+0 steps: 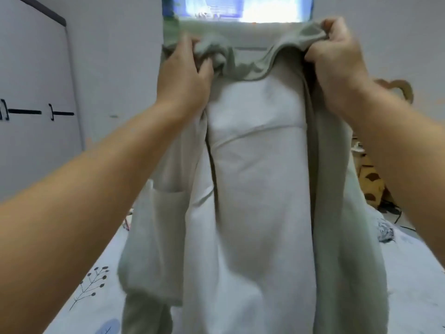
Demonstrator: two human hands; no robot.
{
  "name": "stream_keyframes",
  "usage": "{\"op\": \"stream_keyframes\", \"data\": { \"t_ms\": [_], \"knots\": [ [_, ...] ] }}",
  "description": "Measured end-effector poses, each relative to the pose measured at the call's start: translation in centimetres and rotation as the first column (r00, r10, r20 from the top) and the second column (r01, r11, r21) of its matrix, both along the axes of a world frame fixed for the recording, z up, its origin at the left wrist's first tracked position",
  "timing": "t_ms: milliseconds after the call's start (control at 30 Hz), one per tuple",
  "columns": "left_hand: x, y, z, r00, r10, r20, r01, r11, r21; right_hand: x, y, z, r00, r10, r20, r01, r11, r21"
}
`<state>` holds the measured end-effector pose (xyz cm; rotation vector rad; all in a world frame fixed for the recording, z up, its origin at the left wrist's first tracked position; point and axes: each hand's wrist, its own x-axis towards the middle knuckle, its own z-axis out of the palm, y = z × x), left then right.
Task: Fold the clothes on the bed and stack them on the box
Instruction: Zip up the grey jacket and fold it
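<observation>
I hold a pale grey-green jacket [252, 201] up in front of me, its pale lining facing me and its lower part hanging down to the bed [414, 280]. My left hand [185, 75] grips the bunched collar at the upper left. My right hand [337, 54] grips the collar and shoulder at the upper right. A patch pocket shows on the jacket's left side. The box is hidden from view.
A white wardrobe [36, 92] with dark handles stands on the left. A bright window [240, 8] is behind the jacket. A brown-spotted yellow plush toy [370, 182] and a small patterned cloth [385, 230] lie at the right of the bed.
</observation>
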<state>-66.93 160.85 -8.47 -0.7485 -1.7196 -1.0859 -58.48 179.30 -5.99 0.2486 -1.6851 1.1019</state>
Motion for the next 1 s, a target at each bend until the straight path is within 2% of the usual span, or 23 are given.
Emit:
{"op": "stream_keyframes", "data": {
  "t_ms": [100, 367, 500, 733, 900, 1000],
  "knots": [
    [-3.2, 1.2, -4.6, 0.98, 0.101, 0.171, -0.08, 0.989, -0.126, -3.3, 1.7, -4.9, 0.993, 0.007, 0.117, 0.002, 0.997, -0.078],
    [-8.8, 4.0, -18.0, 0.875, 0.186, 0.446, -0.019, 0.936, -0.353, -9.9, 4.9, -21.0, 0.847, -0.067, 0.527, 0.12, 0.991, -0.067],
    [-11.8, 5.0, -22.4, 0.807, 0.185, 0.561, 0.037, 0.932, -0.36, -12.2, 6.6, -25.6, 0.756, -0.091, 0.648, 0.154, 0.987, -0.041],
    [-18.2, 8.0, -28.6, 0.761, 0.193, 0.619, 0.062, 0.929, -0.366, -17.8, 10.6, -30.9, 0.647, -0.133, 0.751, 0.187, 0.982, 0.014],
    [-23.3, 11.5, -33.1, 0.71, 0.255, 0.656, 0.105, 0.883, -0.458, -23.7, 13.9, -34.9, 0.545, -0.228, 0.807, 0.252, 0.962, 0.101],
    [-26.1, 13.3, -35.9, 0.736, 0.248, 0.629, 0.155, 0.843, -0.515, -26.5, 14.8, -36.7, 0.494, -0.239, 0.836, 0.243, 0.961, 0.132]
  ]
}}
